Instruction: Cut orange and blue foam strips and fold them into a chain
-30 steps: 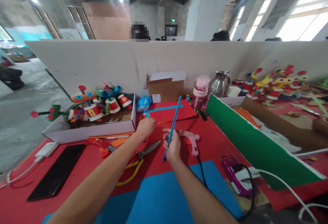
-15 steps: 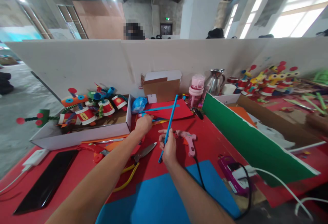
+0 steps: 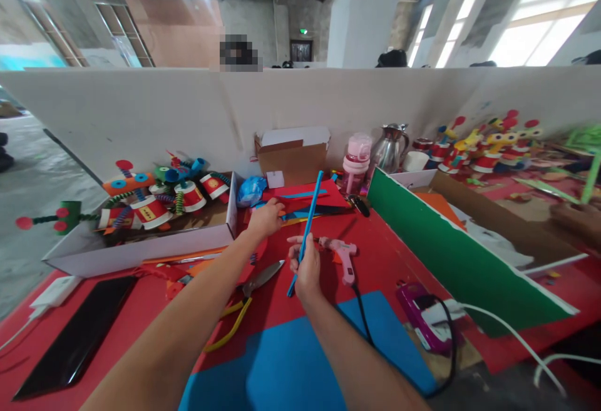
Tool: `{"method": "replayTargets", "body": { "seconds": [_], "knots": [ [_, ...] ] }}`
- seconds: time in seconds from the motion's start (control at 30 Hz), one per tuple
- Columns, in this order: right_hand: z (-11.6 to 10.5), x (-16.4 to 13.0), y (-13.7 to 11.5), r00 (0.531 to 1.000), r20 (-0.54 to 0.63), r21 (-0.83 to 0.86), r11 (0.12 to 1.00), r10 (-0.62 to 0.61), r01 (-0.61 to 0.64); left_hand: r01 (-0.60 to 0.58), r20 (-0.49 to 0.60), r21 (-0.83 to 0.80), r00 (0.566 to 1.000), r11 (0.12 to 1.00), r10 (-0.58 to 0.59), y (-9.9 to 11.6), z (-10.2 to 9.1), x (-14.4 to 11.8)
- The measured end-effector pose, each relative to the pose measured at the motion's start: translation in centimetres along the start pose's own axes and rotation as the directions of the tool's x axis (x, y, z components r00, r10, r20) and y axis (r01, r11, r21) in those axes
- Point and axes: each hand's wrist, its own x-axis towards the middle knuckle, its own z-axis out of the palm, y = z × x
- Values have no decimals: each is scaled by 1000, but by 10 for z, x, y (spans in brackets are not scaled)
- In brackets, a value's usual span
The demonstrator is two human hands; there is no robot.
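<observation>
My right hand point(image 3: 306, 268) is closed around a narrow blue paper strip point(image 3: 312, 201), which stands tilted upward. Farther forward, my left hand point(image 3: 267, 218) has its fingers pinched at the near left edge of a red paper sheet point(image 3: 339, 193). The sheet looks slightly raised, with a dark gap beneath it and blue strips around it. Just right of my right hand lies a pink glue gun point(image 3: 346, 259). Yellow-handled scissors point(image 3: 237, 323) rest below my left forearm, partly hidden by it.
A box of paper-cup figures point(image 3: 153, 210) stands left, with a black phone point(image 3: 77, 336) before it. Blue sheets point(image 3: 282, 367) lie nearest me. On the right are a green-sided box point(image 3: 451, 260), a purple power strip point(image 3: 425, 320) with cables, and another person's hand point(image 3: 580, 220).
My left hand has shifted slightly at the paper pile, and the red sheet now looks lifted. My right hand still holds the blue strip. Another person's hand has appeared at far right.
</observation>
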Motion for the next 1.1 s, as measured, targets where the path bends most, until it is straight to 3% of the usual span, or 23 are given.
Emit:
{"method": "replayTargets", "body": {
  "seconds": [0.2,0.6,1.1],
  "knots": [
    [0,0,1,1000,-3,8,1000,10,-10,90,22,18,996,996,-90,-12,-1,11],
    [0,-1,1,1000,13,7,1000,7,-7,-20,55,109,998,994,14,-4,9,9],
    [0,1,2,1000,21,5,1000,8,-8,50,-29,36,998,998,-49,-2,11,14]
  ]
}}
